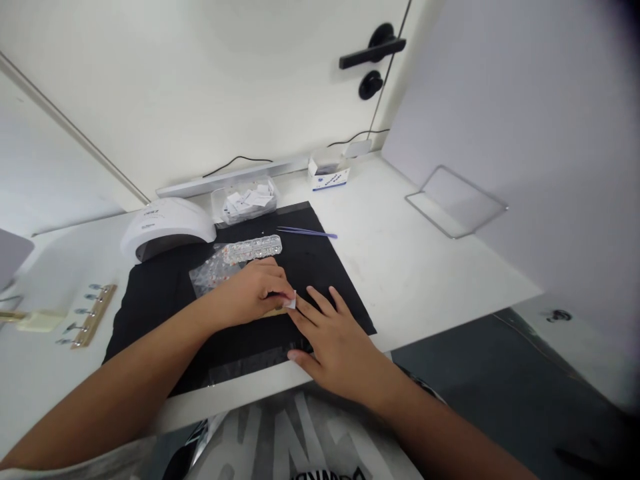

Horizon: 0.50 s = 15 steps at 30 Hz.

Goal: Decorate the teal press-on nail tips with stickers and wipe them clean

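My left hand (pixel 263 287) pinches a small white wipe (pixel 291 301) between thumb and fingers. It presses the wipe against a fingertip of my right hand (pixel 333 337), which lies palm down with its fingers spread on the black mat (pixel 320 253). Under my left fingers a yellowish strip (pixel 273 312) shows in part; the rest of it is hidden. Just beyond my left hand lie a clear compartment case (pixel 255 248) and a clear plastic bag (pixel 213 270) with small orange and white bits in it.
Purple tweezers (pixel 310 233) lie at the mat's far right. Behind are a white nail lamp (pixel 167 225), a clear box of white wipes (pixel 245 202) and an alcohol pads carton (pixel 329 177). A wooden stand with metal clips (pixel 93 317) is on the left; a wire frame (pixel 455 207) is on the right.
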### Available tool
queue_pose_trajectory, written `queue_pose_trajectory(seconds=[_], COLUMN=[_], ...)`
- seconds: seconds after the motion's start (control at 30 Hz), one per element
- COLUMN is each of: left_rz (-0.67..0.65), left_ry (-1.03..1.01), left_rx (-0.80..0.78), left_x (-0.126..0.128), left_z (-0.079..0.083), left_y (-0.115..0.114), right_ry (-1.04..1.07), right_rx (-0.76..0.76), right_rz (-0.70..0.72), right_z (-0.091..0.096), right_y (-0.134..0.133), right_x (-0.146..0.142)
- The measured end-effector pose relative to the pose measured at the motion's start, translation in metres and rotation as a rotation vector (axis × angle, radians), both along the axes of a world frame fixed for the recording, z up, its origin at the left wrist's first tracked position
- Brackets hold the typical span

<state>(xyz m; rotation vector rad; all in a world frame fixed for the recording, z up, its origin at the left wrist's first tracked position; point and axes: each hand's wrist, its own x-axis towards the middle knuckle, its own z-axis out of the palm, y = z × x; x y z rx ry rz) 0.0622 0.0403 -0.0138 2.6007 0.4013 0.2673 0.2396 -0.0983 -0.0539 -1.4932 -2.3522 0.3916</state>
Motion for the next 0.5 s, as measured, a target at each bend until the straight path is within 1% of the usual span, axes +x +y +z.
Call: queue_pose_trajectory(seconds=[0.1, 0.2, 0.37, 0.5], left_rz=[-0.005, -0.007, 0.001, -0.042], left_ry=[-0.019, -0.021, 0.019, 0.036], left_rx=[0.029, 0.024, 0.043, 0.07], left_x=[0.0009, 0.0016, 0.0021, 0.0031], left_z=[-0.0027, -0.0042, -0.0033, -0.0019], left_y=[0.0028, 0.0037, 0.0008, -0.0017], right_ry=[-0.015, -0.037, -0.054, -0.05], right_rx=[0.004, -0.008, -0.008, 0.003], right_rz=[-0.006, -0.008, 0.002, -0.003], right_z=[0.0002, 0.0017, 0.0017, -0.0016], right_y=[0.0005, 0.0006, 0.0014, 0.0026], right_x=[0.0009, 0.0023, 0.0041, 0.0046])
